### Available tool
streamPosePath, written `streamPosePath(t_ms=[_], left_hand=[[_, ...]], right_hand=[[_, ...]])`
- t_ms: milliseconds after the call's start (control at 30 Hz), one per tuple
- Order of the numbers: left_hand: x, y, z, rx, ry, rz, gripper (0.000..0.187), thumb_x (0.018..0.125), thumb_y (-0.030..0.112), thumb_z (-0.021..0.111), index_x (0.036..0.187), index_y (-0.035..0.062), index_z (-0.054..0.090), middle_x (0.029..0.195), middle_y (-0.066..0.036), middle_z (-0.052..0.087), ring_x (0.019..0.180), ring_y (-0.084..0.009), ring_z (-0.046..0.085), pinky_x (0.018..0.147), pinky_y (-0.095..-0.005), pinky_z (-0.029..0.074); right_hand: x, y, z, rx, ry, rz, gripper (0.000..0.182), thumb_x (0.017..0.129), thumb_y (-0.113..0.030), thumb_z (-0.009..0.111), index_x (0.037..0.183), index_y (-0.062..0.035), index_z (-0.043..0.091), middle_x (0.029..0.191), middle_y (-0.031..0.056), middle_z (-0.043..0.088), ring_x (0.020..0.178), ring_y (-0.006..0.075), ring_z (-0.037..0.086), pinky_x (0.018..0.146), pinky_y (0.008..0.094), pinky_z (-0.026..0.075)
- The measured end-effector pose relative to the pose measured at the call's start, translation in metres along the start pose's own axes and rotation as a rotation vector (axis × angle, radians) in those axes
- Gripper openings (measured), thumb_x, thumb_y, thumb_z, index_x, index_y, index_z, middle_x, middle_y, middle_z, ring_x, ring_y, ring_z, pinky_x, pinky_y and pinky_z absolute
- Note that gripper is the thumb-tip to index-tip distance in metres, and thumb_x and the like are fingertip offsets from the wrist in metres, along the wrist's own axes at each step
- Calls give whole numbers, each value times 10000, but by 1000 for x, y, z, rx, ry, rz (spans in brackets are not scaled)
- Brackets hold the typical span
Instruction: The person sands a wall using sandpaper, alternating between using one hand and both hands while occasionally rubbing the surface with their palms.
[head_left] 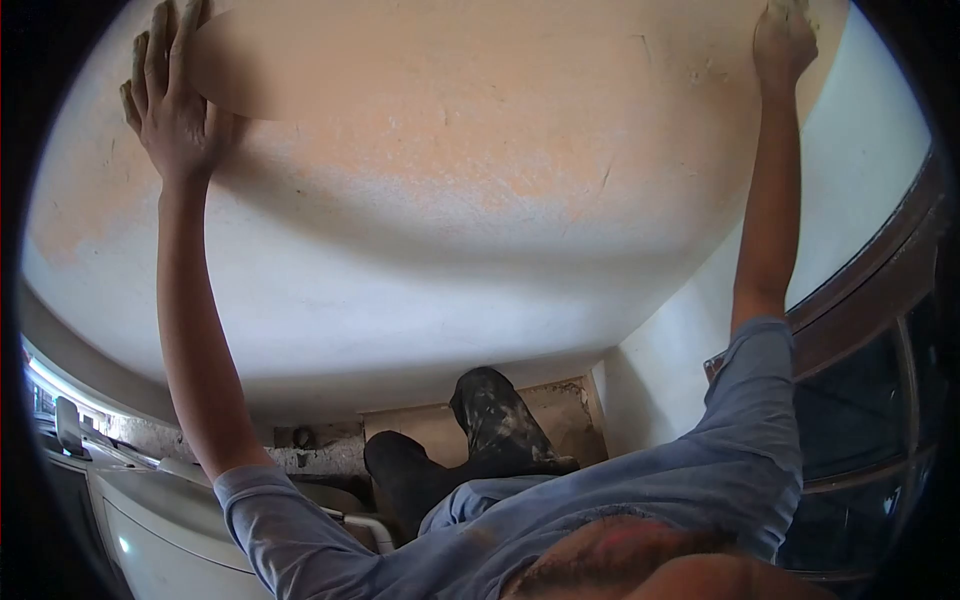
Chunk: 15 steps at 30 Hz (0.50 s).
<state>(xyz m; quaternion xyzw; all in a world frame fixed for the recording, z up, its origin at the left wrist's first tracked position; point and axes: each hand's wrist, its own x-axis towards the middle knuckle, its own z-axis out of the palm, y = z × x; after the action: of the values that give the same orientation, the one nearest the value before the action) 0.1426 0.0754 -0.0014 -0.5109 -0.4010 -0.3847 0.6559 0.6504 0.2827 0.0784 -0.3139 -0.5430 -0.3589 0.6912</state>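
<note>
Dim, soft daylight; heavy fisheye vignette.

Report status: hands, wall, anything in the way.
Left hand flat, fingers spread, on the peach wall. Right hand pressed high on it. Nothing held, nothing between the hands.

White appliance [165, 525] lower left; dark window frame [870, 300] at right.
</note>
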Motion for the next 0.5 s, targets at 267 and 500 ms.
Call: streamPosePath(t_ms=[267,500], left_hand=[[-3,3,-8,335,-178,-81,624,938,450,339,1497,174,310,1588,-89,179,1468,-287,128,1167,-516,44],[-4,-1,-7,323,-169,-45,612,960,452,322,1491,147,325,1582,-109,196,1462,-311,141,1158,-522,56]], right_hand=[[-241,-52,-40,159,-132,-173,407,970,-219,406,1316,-86,575,1410,149,491,1345,392,391,1132,500,221],[-110,-108,-26,184,-122,-282,380,957,-226,453,1251,-41,607,1313,154,576,1298,316,470,1108,429,302]])
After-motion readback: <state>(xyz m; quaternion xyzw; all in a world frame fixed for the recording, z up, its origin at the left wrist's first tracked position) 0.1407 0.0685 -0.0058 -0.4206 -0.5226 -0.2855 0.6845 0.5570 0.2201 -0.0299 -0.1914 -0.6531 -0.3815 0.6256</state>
